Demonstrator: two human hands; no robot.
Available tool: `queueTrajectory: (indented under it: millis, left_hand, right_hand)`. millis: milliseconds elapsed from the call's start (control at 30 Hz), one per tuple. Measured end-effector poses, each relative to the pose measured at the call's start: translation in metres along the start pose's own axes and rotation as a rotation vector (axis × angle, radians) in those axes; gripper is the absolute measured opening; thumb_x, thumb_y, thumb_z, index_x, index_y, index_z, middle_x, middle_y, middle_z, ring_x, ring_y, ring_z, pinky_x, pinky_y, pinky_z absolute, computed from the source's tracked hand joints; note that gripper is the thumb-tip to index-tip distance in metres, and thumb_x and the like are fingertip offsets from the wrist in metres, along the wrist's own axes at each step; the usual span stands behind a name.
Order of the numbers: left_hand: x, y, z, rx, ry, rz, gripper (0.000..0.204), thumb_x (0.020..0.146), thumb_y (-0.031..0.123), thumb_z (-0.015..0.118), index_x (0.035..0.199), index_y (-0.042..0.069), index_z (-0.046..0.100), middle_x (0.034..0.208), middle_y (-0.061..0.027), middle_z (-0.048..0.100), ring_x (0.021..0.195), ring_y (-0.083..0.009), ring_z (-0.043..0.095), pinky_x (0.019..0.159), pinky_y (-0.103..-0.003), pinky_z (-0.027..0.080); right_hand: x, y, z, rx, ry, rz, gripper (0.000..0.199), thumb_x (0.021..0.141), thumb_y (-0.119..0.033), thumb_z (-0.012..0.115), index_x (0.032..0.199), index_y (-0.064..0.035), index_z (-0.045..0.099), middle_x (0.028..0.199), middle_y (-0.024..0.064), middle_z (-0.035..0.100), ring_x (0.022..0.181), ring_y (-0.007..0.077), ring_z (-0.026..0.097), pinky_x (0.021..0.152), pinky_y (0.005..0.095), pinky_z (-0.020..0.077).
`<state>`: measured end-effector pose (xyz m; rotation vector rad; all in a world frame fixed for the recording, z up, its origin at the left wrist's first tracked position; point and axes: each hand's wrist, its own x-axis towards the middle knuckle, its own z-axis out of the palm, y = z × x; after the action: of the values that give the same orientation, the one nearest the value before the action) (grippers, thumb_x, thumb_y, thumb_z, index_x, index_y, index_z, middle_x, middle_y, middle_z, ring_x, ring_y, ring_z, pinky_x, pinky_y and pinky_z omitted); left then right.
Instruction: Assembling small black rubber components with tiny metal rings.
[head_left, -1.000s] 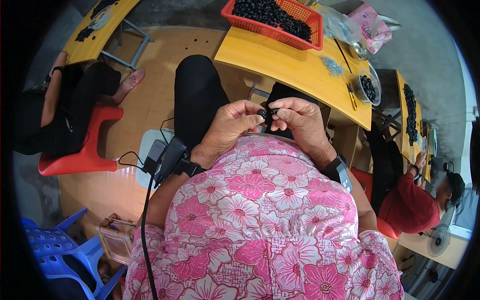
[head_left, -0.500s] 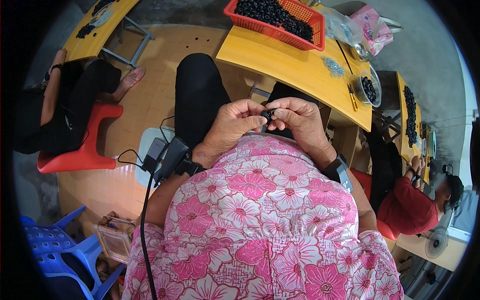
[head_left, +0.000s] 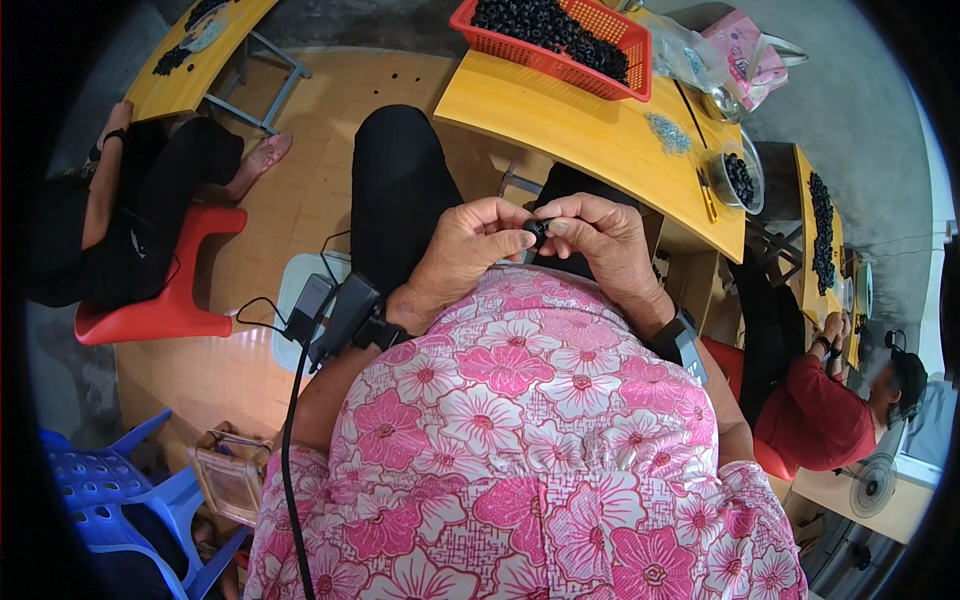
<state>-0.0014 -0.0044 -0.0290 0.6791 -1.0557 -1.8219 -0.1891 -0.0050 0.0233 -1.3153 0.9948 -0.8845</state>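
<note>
Black part (head_left: 537, 231) sits pinched between left hand (head_left: 470, 250) and right hand (head_left: 600, 240), fingertips clamped for close fitting, near the table (head_left: 590, 130).

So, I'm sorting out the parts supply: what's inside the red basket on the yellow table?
The red basket on the yellow table holds a heap of small black parts. Whatever lies beneath the heap is covered, and the basket's far edge is cut off.

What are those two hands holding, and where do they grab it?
A small black piece, pinched at its sides between the fingertips of the left hand and right hand.
</note>
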Motion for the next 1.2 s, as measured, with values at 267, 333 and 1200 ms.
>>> queueTrajectory:
  millis: [267, 333, 1200]
  left_hand:
    - [-0.001, 0.002, 0.001, 0.019, 0.028, -0.006, 0.015, 0.083, 0.005, 0.065, 0.096, 0.001, 0.061, 0.081, -0.0015, 0.06, 0.068, -0.0061, 0.055, 0.063, -0.018, 0.047]
    - [-0.001, 0.002, 0.001, 0.026, 0.039, -0.015, 0.015, 0.083, 0.005, 0.065, 0.096, 0.001, 0.061, 0.08, -0.0012, 0.06, 0.068, -0.006, 0.055, 0.063, -0.018, 0.047]
    - [0.0, -0.003, -0.002, 0.0, 0.09, -0.042, 0.015, 0.085, 0.007, 0.064, 0.098, 0.001, 0.059, 0.083, -0.0005, 0.059, 0.07, -0.0056, 0.055, 0.065, -0.018, 0.047]
  right_hand:
    - [0.0, 0.002, 0.0, -0.151, 0.029, -0.108, 0.014, 0.085, -0.001, 0.06, 0.097, -0.0005, 0.067, 0.082, 0.0023, 0.058, 0.066, 0.0062, 0.056, 0.059, 0.0192, 0.0482]
    - [0.0, -0.001, 0.002, -0.205, 0.035, -0.126, 0.014, 0.085, 0.0, 0.06, 0.097, -0.0008, 0.067, 0.083, 0.0026, 0.058, 0.066, 0.006, 0.056, 0.059, 0.0191, 0.0482]
    - [0.006, 0.005, 0.004, -0.077, 0.013, -0.011, 0.017, 0.087, 0.0, 0.056, 0.1, 0.0015, 0.066, 0.082, 0.0032, 0.059, 0.067, 0.008, 0.056, 0.062, 0.0204, 0.0479]
